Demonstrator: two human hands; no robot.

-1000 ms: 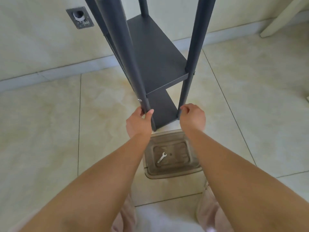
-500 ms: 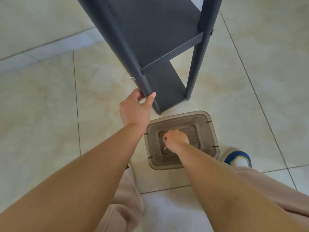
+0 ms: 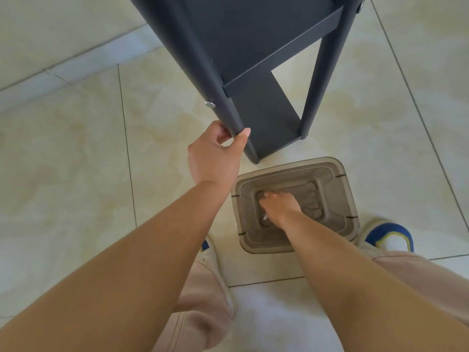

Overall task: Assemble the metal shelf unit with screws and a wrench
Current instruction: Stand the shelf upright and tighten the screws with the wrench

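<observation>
Down on glossy cream floor tiles (image 3: 76,174), pale baseboard (image 3: 63,72) along the far-left edge. Dark metal shelf unit (image 3: 266,47) standing mid-floor, left hand (image 3: 215,153) wrapped round its near-left leg (image 3: 228,110). Right hand (image 3: 281,205) down in a translucent tub (image 3: 347,199), fingers curled round the wrench (image 3: 265,217), only a silver tip showing. Blue-and-white shoes (image 3: 385,235) flanking the tub.
</observation>
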